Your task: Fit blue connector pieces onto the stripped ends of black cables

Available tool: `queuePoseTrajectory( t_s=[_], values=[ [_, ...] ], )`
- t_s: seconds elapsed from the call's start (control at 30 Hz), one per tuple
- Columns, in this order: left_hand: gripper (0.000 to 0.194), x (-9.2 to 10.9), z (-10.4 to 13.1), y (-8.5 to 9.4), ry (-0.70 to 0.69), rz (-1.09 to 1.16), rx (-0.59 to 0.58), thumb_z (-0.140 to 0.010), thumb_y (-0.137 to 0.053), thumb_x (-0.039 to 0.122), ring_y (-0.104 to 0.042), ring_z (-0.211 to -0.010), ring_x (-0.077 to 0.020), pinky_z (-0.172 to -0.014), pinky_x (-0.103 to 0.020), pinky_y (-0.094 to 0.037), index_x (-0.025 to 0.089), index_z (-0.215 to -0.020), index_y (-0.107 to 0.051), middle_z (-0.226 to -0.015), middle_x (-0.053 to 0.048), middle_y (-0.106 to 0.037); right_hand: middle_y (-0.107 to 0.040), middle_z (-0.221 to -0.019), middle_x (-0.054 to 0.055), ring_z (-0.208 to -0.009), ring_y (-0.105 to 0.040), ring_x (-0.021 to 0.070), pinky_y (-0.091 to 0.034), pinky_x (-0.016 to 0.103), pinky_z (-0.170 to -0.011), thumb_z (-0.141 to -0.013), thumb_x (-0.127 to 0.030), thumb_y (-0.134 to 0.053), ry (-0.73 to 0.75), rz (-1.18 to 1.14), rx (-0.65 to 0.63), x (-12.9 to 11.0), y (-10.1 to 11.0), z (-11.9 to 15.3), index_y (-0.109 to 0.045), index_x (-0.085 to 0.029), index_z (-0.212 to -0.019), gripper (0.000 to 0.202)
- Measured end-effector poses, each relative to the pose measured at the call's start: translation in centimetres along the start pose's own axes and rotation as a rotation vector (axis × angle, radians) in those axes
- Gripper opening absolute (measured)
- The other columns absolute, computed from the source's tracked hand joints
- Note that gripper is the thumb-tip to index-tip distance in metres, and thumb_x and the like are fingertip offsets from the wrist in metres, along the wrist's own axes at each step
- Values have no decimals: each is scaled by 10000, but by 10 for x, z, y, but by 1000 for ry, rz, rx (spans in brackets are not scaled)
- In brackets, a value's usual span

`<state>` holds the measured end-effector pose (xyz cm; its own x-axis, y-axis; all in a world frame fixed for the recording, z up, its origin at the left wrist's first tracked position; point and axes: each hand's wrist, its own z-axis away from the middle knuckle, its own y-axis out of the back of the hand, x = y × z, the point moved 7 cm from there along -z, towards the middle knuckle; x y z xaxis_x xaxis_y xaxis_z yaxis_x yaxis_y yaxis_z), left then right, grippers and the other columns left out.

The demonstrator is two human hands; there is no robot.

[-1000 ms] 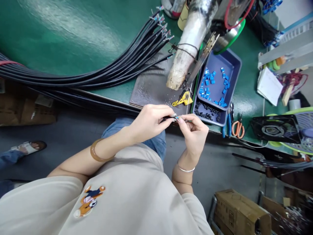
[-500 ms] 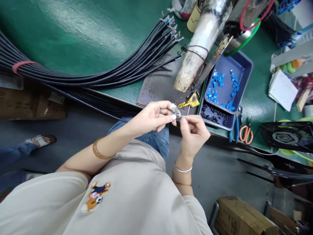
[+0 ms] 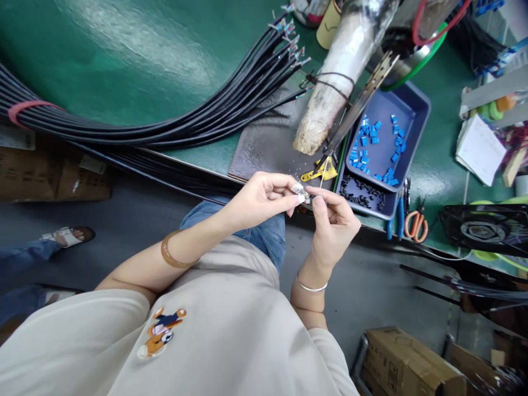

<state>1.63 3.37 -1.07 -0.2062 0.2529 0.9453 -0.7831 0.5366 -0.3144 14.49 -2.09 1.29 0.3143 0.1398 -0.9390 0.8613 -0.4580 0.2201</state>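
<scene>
Just in front of the bench edge, my left hand (image 3: pixel 268 198) pinches the end of a black cable, with white wrapping on its thumb and fingertip. Thin wires (image 3: pixel 306 199) show at the cable's end between both hands, small and partly hidden by the fingers. My right hand (image 3: pixel 335 223) is closed, its thumb and forefinger pinched at those wires. Beyond the hands, a yellow-handled tool (image 3: pixel 315 173) lies on a dark mat (image 3: pixel 264 148). A large bundle of black cables (image 3: pixel 173 129) with stripped, coloured ends lies at the left.
Right of the mat, a blue tray (image 3: pixel 421 118) holds blue connectors (image 3: pixel 365 140) and small black parts (image 3: pixel 363 195). A wrapped tube (image 3: pixel 330 93) slants over the mat. Blue-handled pliers (image 3: pixel 400 214), orange-handled scissors (image 3: pixel 416 225) and a black fan (image 3: pixel 482 228) are farther right.
My right hand has shifted slightly right, its forefinger now stretched further toward my left fingertips. The coloured wires seen between the hands are now more covered. My left hand keeps its pinch.
</scene>
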Motion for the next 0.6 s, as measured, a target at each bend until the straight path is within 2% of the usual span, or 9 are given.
queuePoseTrajectory(
  t_s=[0.37,0.6],
  values=[
    [129,-7,-1,2,-43,-60,36,-831,-661,238,-517,-568,-49,-522,-156,-401,116,-794,-651,-650,10,-581,-766,-871,-22,-802,-723,112,-599,233,-721,-846,-216,-682,-59,-79,-14,6,-3,1,-741,-229,-900,80],
    [147,-11,-1,5,-63,-68,61,-809,-689,266,-536,-600,-64,-547,-169,-433,120,-807,-707,-709,-13,-627,-758,-857,-14,-776,-710,117,-580,249,-688,-850,-224,-672,-60,-69,-1,7,-2,1,-728,-220,-875,61]
  ],
)
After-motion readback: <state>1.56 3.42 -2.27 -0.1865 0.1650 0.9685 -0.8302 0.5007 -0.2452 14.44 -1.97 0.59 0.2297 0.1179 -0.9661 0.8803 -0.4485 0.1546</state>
